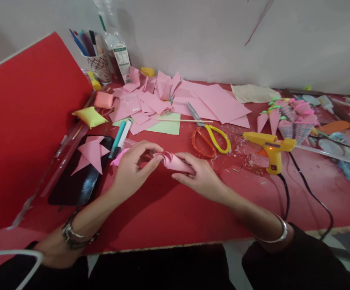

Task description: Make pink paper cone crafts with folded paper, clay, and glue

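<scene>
Between my two hands is a piece of pink paper (175, 162), rolled into a layered tube or cone and held over the red tabletop (162, 217). My left hand (137, 163) pinches the rolled edges at its left end between thumb and fingers. At the other end, my right hand (199, 175) wraps fingers and thumb around the roll. Just beyond lie scissors (203, 135) with one orange and one yellow handle loop. Left of my hands, pink paper pieces (92, 153) rest on a black phone-like slab (72, 185).
Pink paper sheets (217, 102) and scraps are heaped at the back. A yellow glue gun (271, 149) with a lit orange light stands at right, its black cord trailing forward. Small pink cones (303, 131) cluster behind it. A red board (26, 121) slants up at left.
</scene>
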Available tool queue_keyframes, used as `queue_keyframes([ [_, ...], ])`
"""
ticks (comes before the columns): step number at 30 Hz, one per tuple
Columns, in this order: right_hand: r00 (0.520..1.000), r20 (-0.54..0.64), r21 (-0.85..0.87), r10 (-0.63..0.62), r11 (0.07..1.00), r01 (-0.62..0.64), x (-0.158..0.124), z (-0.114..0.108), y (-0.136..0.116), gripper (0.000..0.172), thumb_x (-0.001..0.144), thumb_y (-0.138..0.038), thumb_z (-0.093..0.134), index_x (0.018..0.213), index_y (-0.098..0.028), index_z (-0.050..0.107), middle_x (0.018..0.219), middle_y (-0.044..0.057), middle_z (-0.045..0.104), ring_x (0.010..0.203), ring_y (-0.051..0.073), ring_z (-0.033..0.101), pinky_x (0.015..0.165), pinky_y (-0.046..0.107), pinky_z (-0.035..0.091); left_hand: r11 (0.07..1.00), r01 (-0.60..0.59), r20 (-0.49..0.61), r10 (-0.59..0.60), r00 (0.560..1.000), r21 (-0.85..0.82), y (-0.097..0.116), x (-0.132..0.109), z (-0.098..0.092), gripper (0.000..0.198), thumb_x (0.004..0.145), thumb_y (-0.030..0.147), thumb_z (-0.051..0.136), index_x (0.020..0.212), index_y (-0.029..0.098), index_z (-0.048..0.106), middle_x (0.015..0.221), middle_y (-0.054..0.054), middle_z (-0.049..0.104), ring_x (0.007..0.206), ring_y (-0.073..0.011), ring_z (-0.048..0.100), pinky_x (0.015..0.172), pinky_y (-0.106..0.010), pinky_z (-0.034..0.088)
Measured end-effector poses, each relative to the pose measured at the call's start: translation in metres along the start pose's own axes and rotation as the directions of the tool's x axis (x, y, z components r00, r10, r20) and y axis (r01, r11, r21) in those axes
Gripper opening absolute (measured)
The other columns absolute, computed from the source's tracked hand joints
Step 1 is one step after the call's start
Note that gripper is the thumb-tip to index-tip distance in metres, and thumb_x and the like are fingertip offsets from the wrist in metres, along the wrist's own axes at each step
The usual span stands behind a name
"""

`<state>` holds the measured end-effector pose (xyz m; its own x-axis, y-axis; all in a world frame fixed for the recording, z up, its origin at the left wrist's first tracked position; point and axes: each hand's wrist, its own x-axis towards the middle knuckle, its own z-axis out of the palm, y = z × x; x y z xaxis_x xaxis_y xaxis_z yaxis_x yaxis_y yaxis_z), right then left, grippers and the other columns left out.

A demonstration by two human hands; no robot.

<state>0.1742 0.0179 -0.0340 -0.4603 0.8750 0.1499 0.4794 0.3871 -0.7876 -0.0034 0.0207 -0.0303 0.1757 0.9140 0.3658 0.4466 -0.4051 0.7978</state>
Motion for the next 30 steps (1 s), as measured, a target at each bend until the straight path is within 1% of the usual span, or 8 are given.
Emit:
queue_keyframes([
  [2,1.0,-0.011,0.003,-0.015,1.0,0.015,0.0001,-0.0008,0.001,0.028,0.076,-0.025,0.051,0.1,-0.011,0.052,0.093,0.007,0.063,0.078,0.013,0.058,0.067,0.023,0.045,0.999,0.041,-0.017,-0.042,0.999,-0.035,-0.0018,-0.0007,0.0002,0.005,0.076,0.021,0.049,0.077,0.018,0.053,0.074,0.0,0.059,0.061,-0.0089,0.054,0.053,-0.018,0.044],
  [4,1.0,-0.013,0.012,-0.026,1.0,0.026,0.0,-0.0015,0.0016,0.026,0.079,-0.026,0.046,0.099,-0.012,0.052,0.091,0.007,0.064,0.076,0.012,0.059,0.066,0.023,0.045,0.996,0.057,-0.018,-0.058,0.998,-0.064,-0.0031,-0.0008,0.0006,0.005,0.076,0.02,0.049,0.075,0.018,0.052,0.073,0.0,0.058,0.059,-0.0086,0.053,0.052,-0.018,0.044],
  [10,0.997,-0.025,0.054,-0.068,0.996,0.069,-0.0015,-0.0034,0.0,0.028,0.082,-0.027,0.04,0.101,-0.01,0.053,0.091,0.007,0.064,0.075,0.012,0.059,0.066,0.022,0.045,0.998,0.002,-0.027,-0.004,1.0,-0.063,-0.0034,0.0008,0.0015,0.005,0.076,0.019,0.049,0.074,0.018,0.053,0.072,0.001,0.058,0.063,-0.0091,0.054,0.058,-0.019,0.045],
  [14,0.997,-0.03,0.044,-0.073,0.996,0.075,-0.0032,-0.0039,-0.0014,0.031,0.084,-0.027,0.034,0.1,-0.009,0.054,0.084,0.006,0.064,0.069,0.011,0.057,0.062,0.022,0.044,0.998,0.0,-0.024,-0.002,1.0,-0.056,-0.0027,0.0012,0.0022,0.005,0.075,0.017,0.049,0.072,0.018,0.053,0.07,0.001,0.058,0.062,-0.0086,0.053,0.057,-0.019,0.045],
  [17,0.997,-0.028,0.032,-0.078,0.996,0.079,-0.0044,-0.0037,-0.0017,0.03,0.084,-0.028,0.035,0.099,-0.01,0.055,0.083,0.005,0.064,0.069,0.011,0.057,0.061,0.022,0.044,0.999,-0.007,-0.017,0.006,1.0,-0.04,-0.0018,0.001,0.0016,0.006,0.075,0.016,0.049,0.07,0.017,0.052,0.069,0.001,0.059,0.063,-0.0089,0.053,0.058,-0.019,0.045],
  [21,0.997,-0.051,0.039,-0.065,0.997,0.067,-0.005,-0.0031,-0.0021,0.029,0.084,-0.026,0.035,0.097,-0.012,0.056,0.083,0.005,0.065,0.069,0.011,0.058,0.062,0.022,0.045,0.999,0.006,0.0,-0.006,1.0,-0.038,-0.0006,-0.0008,0.001,0.005,0.075,0.018,0.051,0.07,0.018,0.052,0.069,0.0,0.059,0.063,-0.0097,0.054,0.058,-0.021,0.046],
  [25,0.994,-0.098,0.055,-0.041,0.997,0.047,-0.004,-0.0021,-0.0029,0.028,0.084,-0.024,0.033,0.094,-0.014,0.057,0.084,0.004,0.065,0.073,0.012,0.059,0.063,0.023,0.046,0.997,0.024,-0.014,-0.025,1.0,-0.068,-0.0002,-0.0024,0.0033,0.005,0.075,0.019,0.051,0.07,0.018,0.052,0.07,0.0,0.059,0.062,-0.0097,0.054,0.055,-0.02,0.045],
  [30,0.991,-0.132,0.079,-0.011,0.997,0.021,-0.0035,-0.001,-0.0023,0.029,0.084,-0.025,0.033,0.091,-0.014,0.059,0.087,0.005,0.066,0.078,0.013,0.06,0.067,0.024,0.047,0.998,-0.005,-0.037,0.002,0.999,-0.067,0.0009,-0.0026,0.0058,0.006,0.075,0.018,0.052,0.069,0.018,0.051,0.069,0.001,0.058,0.064,-0.0094,0.054,0.056,-0.02,0.045],
])
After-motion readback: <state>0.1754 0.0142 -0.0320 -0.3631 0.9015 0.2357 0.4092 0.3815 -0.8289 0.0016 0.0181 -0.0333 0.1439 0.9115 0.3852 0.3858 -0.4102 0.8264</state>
